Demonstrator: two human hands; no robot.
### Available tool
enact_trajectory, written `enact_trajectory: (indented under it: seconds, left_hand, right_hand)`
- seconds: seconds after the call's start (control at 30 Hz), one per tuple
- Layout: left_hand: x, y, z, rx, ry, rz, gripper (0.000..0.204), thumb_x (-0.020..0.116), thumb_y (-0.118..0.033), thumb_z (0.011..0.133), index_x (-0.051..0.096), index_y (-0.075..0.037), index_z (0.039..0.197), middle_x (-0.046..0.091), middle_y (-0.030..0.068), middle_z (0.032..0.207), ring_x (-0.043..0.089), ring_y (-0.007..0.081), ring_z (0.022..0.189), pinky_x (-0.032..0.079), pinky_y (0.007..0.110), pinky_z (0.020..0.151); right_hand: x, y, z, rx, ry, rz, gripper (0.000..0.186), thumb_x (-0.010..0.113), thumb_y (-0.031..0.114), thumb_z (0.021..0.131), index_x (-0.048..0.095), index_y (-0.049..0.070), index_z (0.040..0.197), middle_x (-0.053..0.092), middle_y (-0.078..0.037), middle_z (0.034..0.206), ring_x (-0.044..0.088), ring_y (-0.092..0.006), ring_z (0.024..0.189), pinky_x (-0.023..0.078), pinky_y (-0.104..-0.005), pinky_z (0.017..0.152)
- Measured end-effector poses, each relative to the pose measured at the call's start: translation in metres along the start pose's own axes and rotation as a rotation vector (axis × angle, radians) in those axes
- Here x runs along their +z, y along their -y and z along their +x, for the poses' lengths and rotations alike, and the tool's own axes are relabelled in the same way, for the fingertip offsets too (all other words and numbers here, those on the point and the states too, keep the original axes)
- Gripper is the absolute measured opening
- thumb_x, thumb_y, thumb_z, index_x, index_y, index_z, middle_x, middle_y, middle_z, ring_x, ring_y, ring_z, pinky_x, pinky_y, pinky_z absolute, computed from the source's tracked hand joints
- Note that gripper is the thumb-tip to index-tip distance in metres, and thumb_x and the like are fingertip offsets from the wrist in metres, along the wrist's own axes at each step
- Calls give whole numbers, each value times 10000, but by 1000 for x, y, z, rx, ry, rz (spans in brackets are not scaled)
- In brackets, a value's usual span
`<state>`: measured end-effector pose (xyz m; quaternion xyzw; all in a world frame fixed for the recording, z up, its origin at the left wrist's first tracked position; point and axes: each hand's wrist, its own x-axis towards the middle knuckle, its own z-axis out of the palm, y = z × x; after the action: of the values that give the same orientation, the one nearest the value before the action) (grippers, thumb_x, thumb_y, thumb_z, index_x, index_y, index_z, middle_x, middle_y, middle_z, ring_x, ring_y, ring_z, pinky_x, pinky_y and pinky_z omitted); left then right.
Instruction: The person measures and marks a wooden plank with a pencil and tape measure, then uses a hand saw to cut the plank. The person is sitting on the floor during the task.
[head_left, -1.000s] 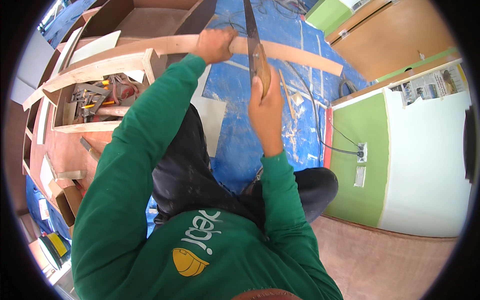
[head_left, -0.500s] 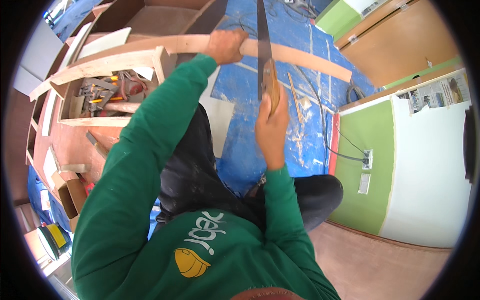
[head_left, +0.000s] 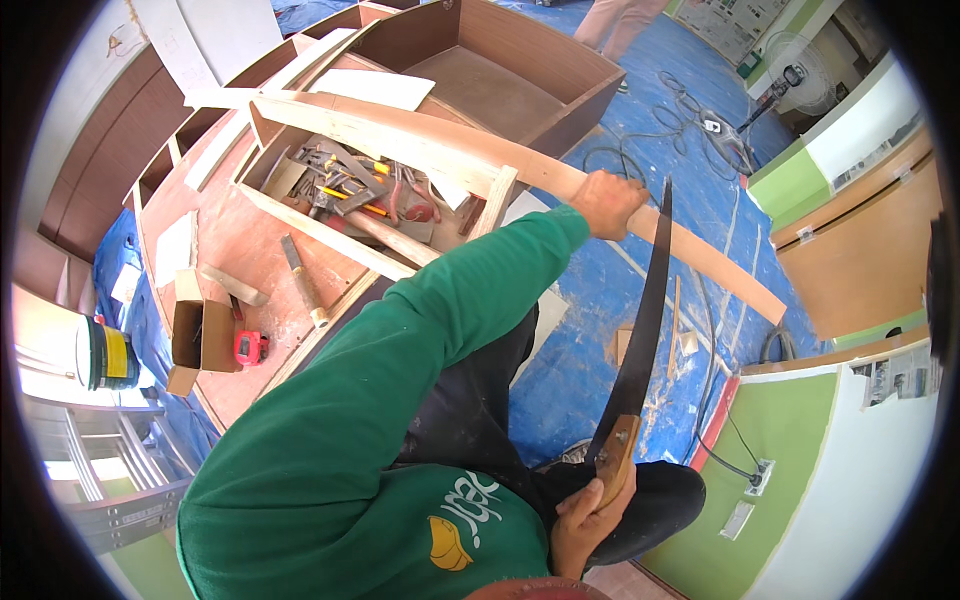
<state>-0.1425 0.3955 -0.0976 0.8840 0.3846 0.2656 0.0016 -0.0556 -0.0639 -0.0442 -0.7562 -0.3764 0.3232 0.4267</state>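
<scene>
My left hand [head_left: 608, 204] is closed over a long, thin wooden strip [head_left: 690, 248] that reaches across the toolbox and sticks out to the right. My right hand [head_left: 592, 515] grips the wooden handle of a handsaw [head_left: 642, 325], held low and close to my body. The dark blade points away from me, its tip beside the strip just right of my left hand. Whether the teeth touch the wood I cannot tell. Under the strip, left of my arm, sits an open wooden toolbox [head_left: 325, 232] full of hand tools.
A chisel [head_left: 303, 280], a red tape measure [head_left: 251, 347] and a cardboard box [head_left: 200, 345] lie on the wooden panel at left. Behind is a brown drawer-like cabinet [head_left: 500, 70]. Cables cross the blue floor sheet [head_left: 590, 350]. Another person's legs [head_left: 622, 25] show at the top.
My right hand has drawn the saw back toward my body, so its handle sits much lower. My left hand still holds the strip. The whole view has shifted, showing more at left.
</scene>
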Motion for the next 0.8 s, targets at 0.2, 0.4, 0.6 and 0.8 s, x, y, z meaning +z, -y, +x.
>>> enact_trajectory:
  seconds: [0.2, 0.4, 0.6, 0.8]
  left_hand:
    - [-6, -5, -7, -8, -9, -8, 355, 774, -154, 723, 737, -105, 1072, 732, 113, 1051, 759, 354, 939, 592, 492, 764]
    - [-2, -6, -3, 4, -16, -8, 388, 784, -176, 725, 727, -104, 1102, 734, 125, 1067, 759, 360, 954, 593, 502, 781]
    - [-5, -2, -9, 8, -1, -29, 433, 834, -279, 731, 712, -114, 1112, 745, 110, 1102, 756, 358, 992, 593, 511, 804]
    - [-16, -8, -6, -20, 111, -16, 512, 893, -390, 725, 710, -112, 1114, 744, 94, 1102, 751, 359, 1012, 594, 511, 837]
  right_hand:
    - [57, 18, 146, -609, -201, -189, 485, 509, 190, 1132, 465, -81, 1532, 651, -283, 1345, 662, -391, 1236, 502, -464, 1047]
    - [76, 72, 238, -543, -73, 54, 472, 529, 202, 1132, 478, -29, 1540, 689, -233, 1219, 685, -290, 1025, 532, -415, 908]
    - [75, 77, 226, -423, -20, 84, 482, 542, 211, 1126, 468, -2, 1552, 703, -227, 1155, 694, -270, 957, 541, -409, 848]
    - [69, 52, 208, -489, -56, 64, 496, 547, 195, 1117, 453, -19, 1554, 697, -245, 1145, 705, -312, 920, 555, -433, 839]
